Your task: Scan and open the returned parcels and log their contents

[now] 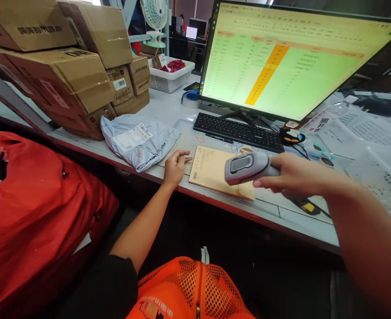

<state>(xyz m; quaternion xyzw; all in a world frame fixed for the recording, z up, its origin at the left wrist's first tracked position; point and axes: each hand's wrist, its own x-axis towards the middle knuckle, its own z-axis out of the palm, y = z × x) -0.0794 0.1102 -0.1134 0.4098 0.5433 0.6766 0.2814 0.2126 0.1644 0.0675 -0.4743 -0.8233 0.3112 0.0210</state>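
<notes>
Gripping the scanner [248, 167], the right hand [290, 173] is closed around its handle, with the grey head pointing left and covering part of the envelope [210, 170] in this view. How high the scanner is above the paper cannot be told. The envelope is yellowish and lies flat at the front edge of the desk [169, 106], between the two hands, with small dark print and a barcode along its left side. The left hand [175, 168] is empty, its fingers loosely bent at the desk's front edge, just beside the envelope's left side; whether the fingertips touch the paper cannot be told. Just left of that hand lies the parcel [158, 144], a pale, crumpled plastic bag with a white label on top. Behind it, on the left of the desk, brown boxes [85, 84] are stacked, some closed with clear tape. Beyond the envelope is a black keyboard [240, 133], and behind that the monitor [281, 66] shows a greenish sheet with an orange column. A penguin toy [292, 136] sits near the keyboard's right end. Farther back, between boxes and monitor, are a white basket [170, 82] with red stuff inside and a pale green fan [154, 15]. A large red bag [45, 221] fills the lower left, beside the person's orange vest [195, 290]
</notes>
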